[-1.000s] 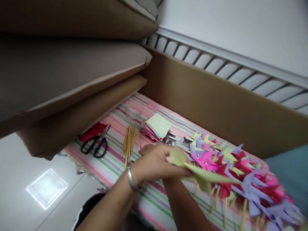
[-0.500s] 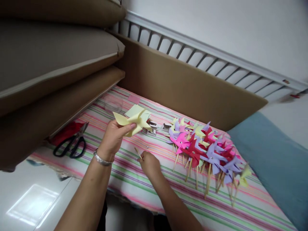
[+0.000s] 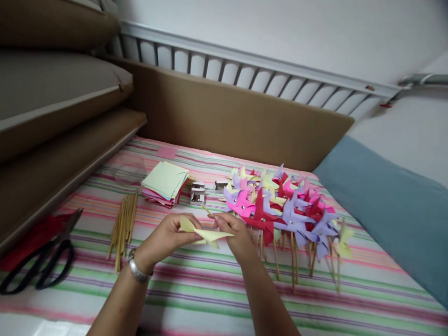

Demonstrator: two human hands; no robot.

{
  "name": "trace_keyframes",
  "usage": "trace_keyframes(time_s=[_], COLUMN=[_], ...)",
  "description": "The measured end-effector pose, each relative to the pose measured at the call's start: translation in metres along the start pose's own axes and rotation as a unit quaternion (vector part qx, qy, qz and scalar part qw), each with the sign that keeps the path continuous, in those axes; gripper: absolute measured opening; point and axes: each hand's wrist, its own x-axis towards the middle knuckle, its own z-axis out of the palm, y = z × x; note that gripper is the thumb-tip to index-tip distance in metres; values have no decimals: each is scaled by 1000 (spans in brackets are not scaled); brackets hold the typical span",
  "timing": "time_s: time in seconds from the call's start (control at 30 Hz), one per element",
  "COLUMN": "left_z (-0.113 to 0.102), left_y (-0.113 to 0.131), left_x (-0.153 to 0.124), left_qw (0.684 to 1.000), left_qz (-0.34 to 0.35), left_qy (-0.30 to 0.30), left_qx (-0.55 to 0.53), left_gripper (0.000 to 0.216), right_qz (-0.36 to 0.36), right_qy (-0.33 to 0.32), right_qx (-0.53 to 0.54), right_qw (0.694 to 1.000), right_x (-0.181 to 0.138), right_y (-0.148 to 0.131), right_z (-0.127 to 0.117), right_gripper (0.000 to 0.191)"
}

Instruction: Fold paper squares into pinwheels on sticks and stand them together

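Note:
My left hand (image 3: 175, 237) is closed on a pale yellow paper pinwheel (image 3: 210, 234), tilted edge-on above the cloth. My right hand (image 3: 233, 232) pinches a thin wooden stick (image 3: 207, 211), whose tip points up and to the left, close to the paper blades. Just beyond the hands is a small open box (image 3: 198, 193) with shiny bits inside. Many finished pinwheels (image 3: 294, 217) in pink, red, purple and yellow lie on their sticks to the right. A stack of coloured paper squares (image 3: 164, 181) sits behind my left hand.
A bundle of loose wooden sticks (image 3: 123, 224) and black-handled scissors (image 3: 47, 259) lie at the left, near red material (image 3: 28, 238). Striped cloth (image 3: 196, 298) covers the surface. Stacked brown boards (image 3: 63, 163) stand left, a brown panel (image 3: 224, 116) behind, a blue-green cover (image 3: 381, 200) right.
My view has shifted, bringing the stick bundle into sight. My hands have come together, the right with its stick now beside the yellow pinwheel, which has been tilted from face-on to edge-on.

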Motion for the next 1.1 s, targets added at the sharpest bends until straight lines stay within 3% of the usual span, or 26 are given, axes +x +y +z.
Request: trace_keyframes(time_s=[0.2,0.47,1.1], left_z=[17,25,17], left_y=[0,-3,0], left_x=[14,23,15], left_qw=[996,990,972], left_qz=[40,102,168], left_qy=[4,55,122], left_qx=[77,78,107], left_gripper=[13,10,5], right_qz=[33,74,29], right_qy=[-21,-13,-12], right_qx=[112,215,177], right_qw=[993,974,984], right_x=[-2,-3,-6], right_y=[-6,-11,-20], right_z=[-10,-14,-7], right_gripper=[22,19,11])
